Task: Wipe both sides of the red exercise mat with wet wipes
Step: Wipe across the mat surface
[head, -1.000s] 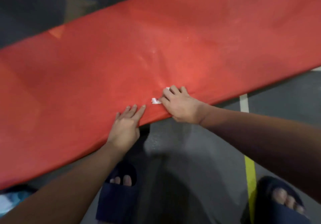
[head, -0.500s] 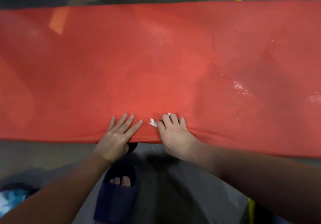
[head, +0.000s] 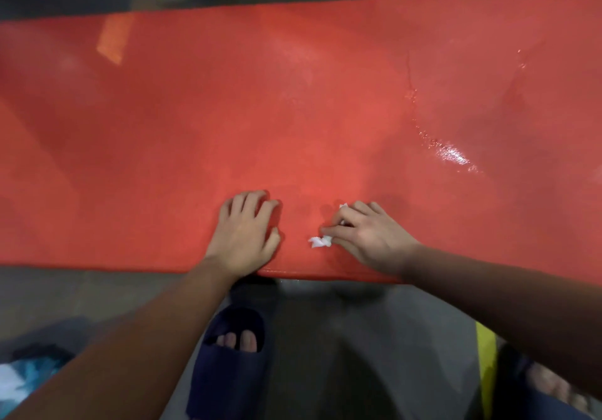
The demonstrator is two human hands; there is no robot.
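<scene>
The red exercise mat (head: 228, 110) lies flat across the grey floor, filling the width of the view, with wet shiny streaks on its right part. My left hand (head: 244, 234) rests palm down on the mat near its front edge, fingers curled and holding nothing. My right hand (head: 368, 237) sits a little to the right, closed on a small crumpled white wet wipe (head: 321, 241) that pokes out past the thumb and touches the mat.
My feet in dark blue slides (head: 231, 361) stand on the grey floor just in front of the mat. A yellow floor line (head: 485, 354) runs by my right foot and reappears beyond the mat. A blue-white packet (head: 19, 377) lies at the lower left corner.
The mat went from tilted to lying level across the view. Both hands slid further onto the mat and apart; my left fingers curled, and the wipe shows more beside my right thumb.
</scene>
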